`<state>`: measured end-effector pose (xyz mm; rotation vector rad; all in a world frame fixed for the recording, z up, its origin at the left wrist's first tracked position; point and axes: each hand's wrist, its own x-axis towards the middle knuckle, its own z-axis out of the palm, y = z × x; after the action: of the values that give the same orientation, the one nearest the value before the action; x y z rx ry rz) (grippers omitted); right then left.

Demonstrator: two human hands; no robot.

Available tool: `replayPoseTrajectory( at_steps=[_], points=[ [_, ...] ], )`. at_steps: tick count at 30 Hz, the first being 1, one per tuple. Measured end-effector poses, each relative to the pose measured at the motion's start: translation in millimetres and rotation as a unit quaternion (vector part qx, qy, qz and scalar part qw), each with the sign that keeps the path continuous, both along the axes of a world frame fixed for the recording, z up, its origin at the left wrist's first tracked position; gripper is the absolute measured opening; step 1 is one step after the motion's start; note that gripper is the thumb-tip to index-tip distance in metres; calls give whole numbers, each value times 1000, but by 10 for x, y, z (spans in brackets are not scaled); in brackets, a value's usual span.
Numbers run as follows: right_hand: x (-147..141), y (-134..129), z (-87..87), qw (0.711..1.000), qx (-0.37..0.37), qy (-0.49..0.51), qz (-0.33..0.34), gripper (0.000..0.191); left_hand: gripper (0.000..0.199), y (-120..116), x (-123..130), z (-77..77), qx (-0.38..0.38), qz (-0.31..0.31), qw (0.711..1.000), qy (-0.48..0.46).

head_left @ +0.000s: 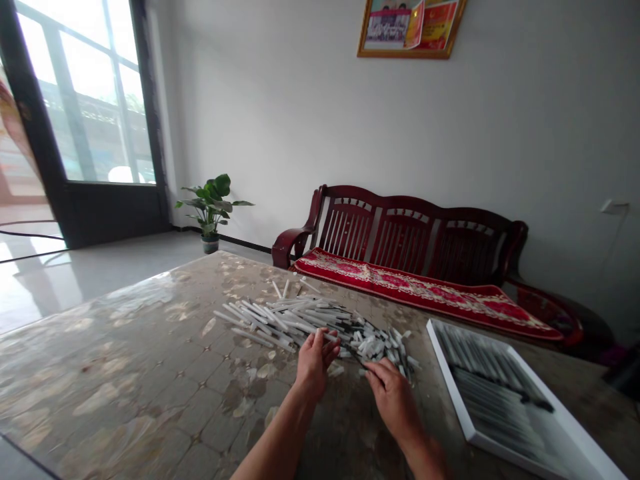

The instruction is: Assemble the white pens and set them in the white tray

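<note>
My left hand (pixel 314 365) is open over the heap of light, stiff white plastic sticks (pixel 305 320), my right fingers (pixel 376 377) pinching one, best gripped mid-shaft

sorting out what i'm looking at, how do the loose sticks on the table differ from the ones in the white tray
The loose sticks lie jumbled at all angles, while the tray sticks sit side by side in tidy rows. The loose sticks rest directly on the table, while the tray sticks lie inside a white-framed tray. The right hand is at the loose sticks, and no hand touches the tray sticks. Both look slim and pale with dark ends.
</note>
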<state>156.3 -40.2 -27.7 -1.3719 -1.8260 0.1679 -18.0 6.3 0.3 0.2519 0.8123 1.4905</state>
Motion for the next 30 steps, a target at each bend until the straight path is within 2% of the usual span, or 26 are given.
replayPoseTrajectory(
  at_steps=[7,10,16,21,26,30],
  points=[
    [5,-16,-7,999,-16,-34,-4,28,9,-11,2,9,-6,-3,1000,-2],
    [11,-24,-1,998,-10,-59,-13,29,13,-6,9,-15,15,-15,999,32],
    [37,-54,49,990,28,-122,-60,31,32,22,22,-108,76,-41,987,135],
    [39,-44,67,995,28,-82,-54,32,36,24,5,-117,80,-34,978,189],
    [-14,-36,94,999,8,-12,-28,33,45,58,-70,-100,34,-26,992,118],
    [-54,-58,119,999,2,-7,-40,34,43,67,-85,-86,40,-16,992,116]
  ],
)
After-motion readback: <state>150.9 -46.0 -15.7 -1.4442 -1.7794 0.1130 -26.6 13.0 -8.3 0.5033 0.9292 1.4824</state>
